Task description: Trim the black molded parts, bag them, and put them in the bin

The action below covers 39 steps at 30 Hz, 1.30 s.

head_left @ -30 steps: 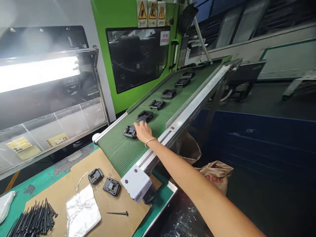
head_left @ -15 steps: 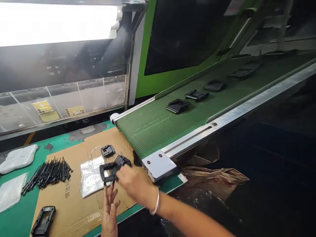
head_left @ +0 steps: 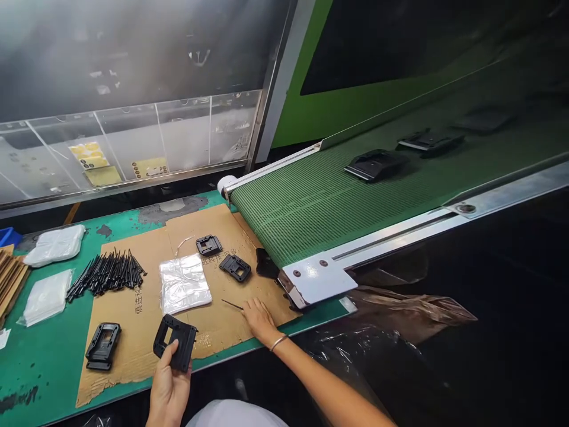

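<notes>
My left hand [head_left: 169, 388] grips a black plastic frame part [head_left: 175, 342] with a rectangular window, holding it just above the near edge of a cardboard sheet [head_left: 137, 350]. My right hand [head_left: 260, 318] rests on the cardboard, its fingertips at the end of a thin black pin [head_left: 232, 304]. Whether those fingers pinch the pin is hidden. Two similar black parts [head_left: 208, 244] [head_left: 235, 268] lie beyond that hand, and another [head_left: 103, 346] lies left of the held part. A loose pile of black pins [head_left: 106, 274] and a silvery foil bag [head_left: 184, 283] also sit on the cardboard.
A green mesh conveyor belt [head_left: 311, 213] carries black parts [head_left: 377, 164] and ends at a white bracket [head_left: 317, 279] above the cardboard. White plastic bags [head_left: 56, 245] lie on the green bench [head_left: 44, 367]. A brown sack [head_left: 413, 308] lies beyond the bench.
The black frame part has gone from my right hand's grip to my left hand, and it sits lower. My right hand has moved onto the cardboard by the pin. The view has turned left.
</notes>
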Each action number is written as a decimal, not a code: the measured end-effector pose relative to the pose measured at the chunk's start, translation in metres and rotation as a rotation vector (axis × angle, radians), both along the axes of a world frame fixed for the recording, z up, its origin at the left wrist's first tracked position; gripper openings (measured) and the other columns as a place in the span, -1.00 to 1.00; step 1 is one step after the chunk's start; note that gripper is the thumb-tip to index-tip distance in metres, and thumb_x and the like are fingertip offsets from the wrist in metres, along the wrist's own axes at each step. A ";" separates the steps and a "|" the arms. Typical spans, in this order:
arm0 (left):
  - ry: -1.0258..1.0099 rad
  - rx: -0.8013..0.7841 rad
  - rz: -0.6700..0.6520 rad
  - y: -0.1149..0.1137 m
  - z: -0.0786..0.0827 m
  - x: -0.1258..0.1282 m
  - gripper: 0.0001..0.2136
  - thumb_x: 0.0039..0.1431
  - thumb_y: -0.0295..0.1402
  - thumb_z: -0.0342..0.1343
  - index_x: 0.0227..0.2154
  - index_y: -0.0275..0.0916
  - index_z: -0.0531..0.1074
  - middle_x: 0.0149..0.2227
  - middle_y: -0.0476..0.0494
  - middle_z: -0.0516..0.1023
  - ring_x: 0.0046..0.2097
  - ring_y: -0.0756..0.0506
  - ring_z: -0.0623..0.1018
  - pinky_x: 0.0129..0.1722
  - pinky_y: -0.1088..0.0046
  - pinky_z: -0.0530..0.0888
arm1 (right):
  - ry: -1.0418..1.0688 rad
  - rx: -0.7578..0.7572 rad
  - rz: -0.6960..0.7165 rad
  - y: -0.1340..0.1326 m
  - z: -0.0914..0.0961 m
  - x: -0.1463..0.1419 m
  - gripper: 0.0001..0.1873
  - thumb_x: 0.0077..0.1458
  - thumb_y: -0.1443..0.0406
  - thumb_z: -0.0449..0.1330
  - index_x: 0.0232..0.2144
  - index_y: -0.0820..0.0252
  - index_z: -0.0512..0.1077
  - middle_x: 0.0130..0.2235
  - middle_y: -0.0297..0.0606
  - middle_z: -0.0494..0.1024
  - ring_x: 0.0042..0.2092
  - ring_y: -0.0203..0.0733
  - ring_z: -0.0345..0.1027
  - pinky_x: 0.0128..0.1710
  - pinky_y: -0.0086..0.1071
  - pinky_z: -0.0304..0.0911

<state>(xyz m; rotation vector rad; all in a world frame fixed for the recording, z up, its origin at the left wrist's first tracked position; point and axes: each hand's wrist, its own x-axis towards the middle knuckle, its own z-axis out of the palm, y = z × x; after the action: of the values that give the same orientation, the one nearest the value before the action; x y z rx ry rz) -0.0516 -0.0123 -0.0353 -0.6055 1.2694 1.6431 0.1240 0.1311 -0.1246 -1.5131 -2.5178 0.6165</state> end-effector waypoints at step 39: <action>-0.353 0.134 -0.219 -0.021 0.041 0.005 -0.90 0.04 -0.59 -0.08 -0.49 -0.41 0.32 -0.52 -0.20 0.43 -0.53 0.02 0.40 -0.61 0.57 0.32 | 0.395 0.126 0.455 -0.069 0.120 -0.024 -0.73 0.21 0.35 -0.21 -0.35 0.22 0.28 -0.52 -0.31 0.40 -0.49 -0.30 0.25 -0.50 -0.46 0.01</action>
<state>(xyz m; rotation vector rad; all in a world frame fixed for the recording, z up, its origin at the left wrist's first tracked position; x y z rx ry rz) -0.0470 -0.0333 0.0061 -0.6185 0.9264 1.3571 0.1004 0.0624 -0.0047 -0.6876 -2.5219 0.7124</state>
